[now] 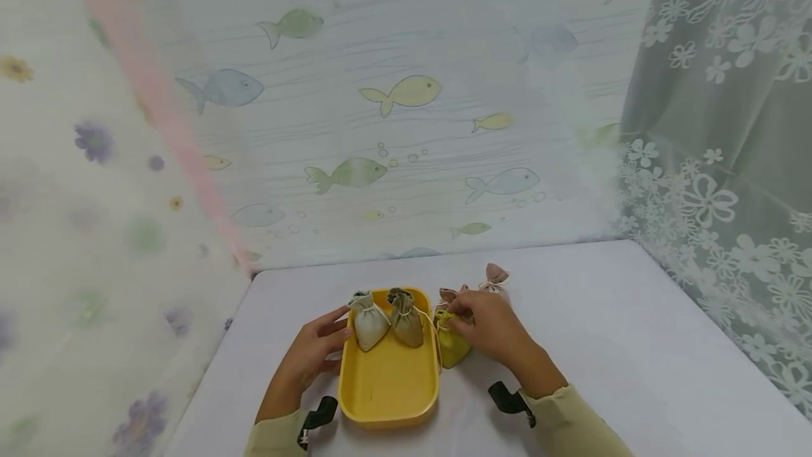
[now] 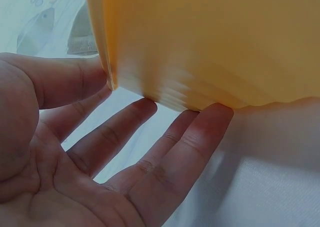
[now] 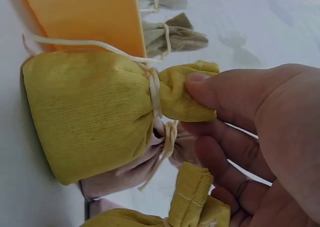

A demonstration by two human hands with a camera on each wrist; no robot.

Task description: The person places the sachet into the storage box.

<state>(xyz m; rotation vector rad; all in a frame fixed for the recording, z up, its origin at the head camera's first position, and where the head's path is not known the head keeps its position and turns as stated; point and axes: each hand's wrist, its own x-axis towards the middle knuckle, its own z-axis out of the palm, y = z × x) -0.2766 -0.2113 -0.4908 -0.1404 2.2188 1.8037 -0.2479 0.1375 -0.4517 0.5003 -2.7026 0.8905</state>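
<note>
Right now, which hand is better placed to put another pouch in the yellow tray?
Probably your right: your right hand pinches the neck of a mustard pouch beside the yellow tray, while your left hand touches the tray's opposite side.

A yellow plastic tray, a box with round corners and no lid, sits flat, with the left hand touching its side at 9 o'clock. Inside it, a small pale grey cloth bag leans at 11 o'clock and a small brown cloth bag at 1 o'clock, both tied. Just outside, at 3 o'clock, the right hand pinches the top of a plump yellow-green cloth bag, its neck up and tied with cream cord.
</note>
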